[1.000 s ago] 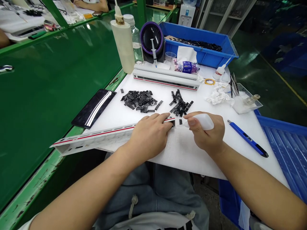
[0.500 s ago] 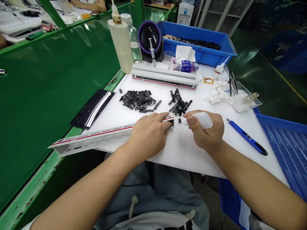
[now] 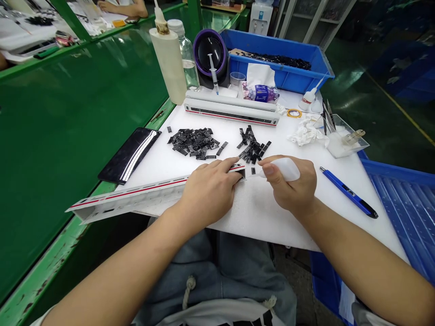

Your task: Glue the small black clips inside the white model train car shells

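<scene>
My left hand [image 3: 210, 190] grips the right end of a long white channel-shaped shell with a red stripe [image 3: 136, 192], which lies slanting over the table's near left edge. My right hand [image 3: 295, 183] is closed around a small white squeeze bottle [image 3: 287, 169], its tip pointing left toward the shell's open end. One small black piece [image 3: 253, 171] lies between the tip and the shell. Just beyond my hands are a large pile of black pieces [image 3: 195, 142] and a smaller pile [image 3: 253, 145].
Behind the piles lies another white striped shell [image 3: 231, 111]. A black glossy panel [image 3: 129, 154] is at left, a blue pen-like tool [image 3: 348, 192] at right. Further back stand a blue bin [image 3: 282, 74], a glass bottle [image 3: 188, 59] and a tissue pack [image 3: 260, 92].
The whole view has shifted slightly. Both hands keep the same hold on the shell and the bottle, with no clear movement of either.
</scene>
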`<state>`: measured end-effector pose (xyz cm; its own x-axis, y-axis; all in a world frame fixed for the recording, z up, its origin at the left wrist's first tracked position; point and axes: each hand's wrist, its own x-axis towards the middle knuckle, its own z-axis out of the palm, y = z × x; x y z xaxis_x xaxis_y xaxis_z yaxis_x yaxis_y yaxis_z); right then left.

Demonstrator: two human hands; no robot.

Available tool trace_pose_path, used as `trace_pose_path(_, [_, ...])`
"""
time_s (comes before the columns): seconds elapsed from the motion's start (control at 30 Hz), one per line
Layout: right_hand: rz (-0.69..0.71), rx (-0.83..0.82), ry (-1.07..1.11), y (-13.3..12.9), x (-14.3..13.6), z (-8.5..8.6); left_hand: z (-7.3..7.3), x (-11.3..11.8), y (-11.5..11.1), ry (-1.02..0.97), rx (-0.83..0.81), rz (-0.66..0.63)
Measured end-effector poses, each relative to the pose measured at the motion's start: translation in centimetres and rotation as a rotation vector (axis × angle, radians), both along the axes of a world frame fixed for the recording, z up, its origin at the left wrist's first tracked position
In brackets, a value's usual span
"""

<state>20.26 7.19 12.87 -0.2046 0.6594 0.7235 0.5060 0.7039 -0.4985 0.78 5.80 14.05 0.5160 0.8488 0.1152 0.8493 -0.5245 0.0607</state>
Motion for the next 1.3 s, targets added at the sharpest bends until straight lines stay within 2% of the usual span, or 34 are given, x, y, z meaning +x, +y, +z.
trace_pose_path(0.6, [0.000,-0.018,0.005,-0.2,-0.1,0.2,0.0,0.1,0.0,-0.012,0.017,0.005])
trace_pose_path(0.7, [-0.005,-0.070,0.118,-0.3,0.1,0.4,0.1,0.1,0.0,0.000,0.000,0.006])
trace_pose_path(0.8, [-0.047,-0.166,0.522,0.5,1.4,1.1,0.2,0.0,0.0,0.019,-0.018,0.004])
trace_pose_path(0.87, [-0.003,-0.228,0.715,1.4,3.1,1.9,0.3,0.1,0.1,0.025,-0.016,-0.001])
trace_pose_path(0.93, [0.059,-0.289,0.703,2.5,5.3,2.6,0.3,0.1,0.1,0.026,-0.012,-0.004])
trace_pose_path(1.03, [0.047,-0.385,0.540,3.7,8.1,3.1,0.2,0.2,0.1,0.024,-0.012,-0.011])
trace_pose_path(1.17, [0.041,-0.401,0.434,5.2,9.1,1.8,0.1,0.1,0.0,0.013,-0.005,-0.006])
trace_pose_path(1.3, [-0.004,-0.459,0.564,6.5,8.0,-0.5,0.0,0.0,-0.1,-0.005,0.010,-0.009])
